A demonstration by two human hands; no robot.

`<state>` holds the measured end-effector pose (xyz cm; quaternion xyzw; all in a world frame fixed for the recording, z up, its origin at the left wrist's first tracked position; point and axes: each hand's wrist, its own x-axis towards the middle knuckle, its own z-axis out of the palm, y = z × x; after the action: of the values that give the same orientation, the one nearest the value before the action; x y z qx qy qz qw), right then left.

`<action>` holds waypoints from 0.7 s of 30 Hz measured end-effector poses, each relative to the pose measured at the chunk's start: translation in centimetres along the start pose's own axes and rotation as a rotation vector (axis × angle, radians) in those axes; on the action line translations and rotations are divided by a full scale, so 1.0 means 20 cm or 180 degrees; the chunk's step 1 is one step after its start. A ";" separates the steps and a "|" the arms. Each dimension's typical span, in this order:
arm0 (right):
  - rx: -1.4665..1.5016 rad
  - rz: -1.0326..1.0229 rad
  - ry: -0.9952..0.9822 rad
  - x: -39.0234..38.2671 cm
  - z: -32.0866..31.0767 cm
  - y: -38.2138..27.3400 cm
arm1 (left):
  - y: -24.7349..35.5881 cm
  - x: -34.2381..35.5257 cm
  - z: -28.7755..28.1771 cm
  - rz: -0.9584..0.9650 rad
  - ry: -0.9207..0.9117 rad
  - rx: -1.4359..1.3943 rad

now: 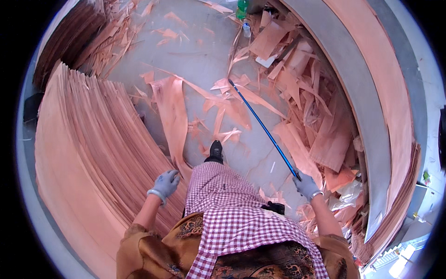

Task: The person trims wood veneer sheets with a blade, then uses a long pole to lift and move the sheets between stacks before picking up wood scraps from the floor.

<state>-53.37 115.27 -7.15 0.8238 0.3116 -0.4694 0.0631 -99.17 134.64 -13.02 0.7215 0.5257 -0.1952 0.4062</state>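
Observation:
My right hand (304,185), in a grey glove, grips a long blue pole (265,128) that slants up and forward to a dark tip over scraps on the floor. My left hand (165,185), also gloved, is beside the tall stack of thin pink-tan wood veneer sheets (93,149); its fingers are curled, and I cannot see what, if anything, is in them. A long torn veneer strip (167,111) lies ahead of it. My black shoe (215,151) shows below a checked apron (232,209).
Veneer scraps are heaped (302,93) at the right and scattered over the grey floor (172,51). A darker stack (69,32) stands upper left. A green bottle (242,8) and clear bottle (246,29) are at the far edge. A long bench (346,60) with sheets runs along the right.

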 end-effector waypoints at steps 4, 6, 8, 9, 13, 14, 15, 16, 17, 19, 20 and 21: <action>-0.0633 -0.0136 0.0179 -0.33 0.18 0.49 | -0.01 0.05 0.13 -0.0022 0.0064 -0.0144; -0.0761 -0.0115 0.0201 -0.58 0.26 0.69 | 0.00 0.05 0.21 -0.0047 -0.0031 -0.0069; -0.1044 0.0430 -0.0176 -0.88 0.33 0.85 | 0.08 0.03 0.29 -0.0054 -0.0171 0.0097; -0.0962 0.0508 -0.0197 -1.04 0.39 0.98 | 0.10 0.03 0.37 0.0002 -0.0232 0.0148; -0.0888 0.1176 -0.0377 -1.76 0.58 1.41 | 0.22 -0.03 0.62 0.0069 -0.0612 0.0425; -0.0867 0.1449 -0.0575 -1.94 0.63 1.54 | 0.25 -0.04 0.68 0.0178 -0.0708 0.0417; -0.1074 0.1550 -0.0741 -2.12 0.72 1.76 | 0.25 -0.05 0.75 0.0257 -0.0800 0.0388; -0.1202 0.1709 -0.0902 -2.34 0.86 1.97 | 0.30 -0.02 0.78 0.0407 -0.0917 0.0403; -0.1239 0.1912 -0.1007 -2.50 0.92 2.09 | 0.38 -0.02 0.79 0.0459 -0.1121 0.0392; -0.1197 0.2201 -0.1008 -2.62 0.90 2.16 | 0.47 -0.05 0.82 0.0486 -0.1041 0.0438; -0.1183 0.2266 -0.0962 -2.66 0.85 2.17 | 0.48 -0.06 0.82 0.0492 -0.0992 0.0447; -0.1166 0.2270 -0.0867 -2.65 0.80 2.17 | 0.46 -0.06 0.85 0.0579 -0.0942 0.0469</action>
<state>-59.67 50.27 18.97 0.7856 0.0742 -0.4596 0.4076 -88.75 119.48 -18.81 0.7573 0.3771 -0.2997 0.4411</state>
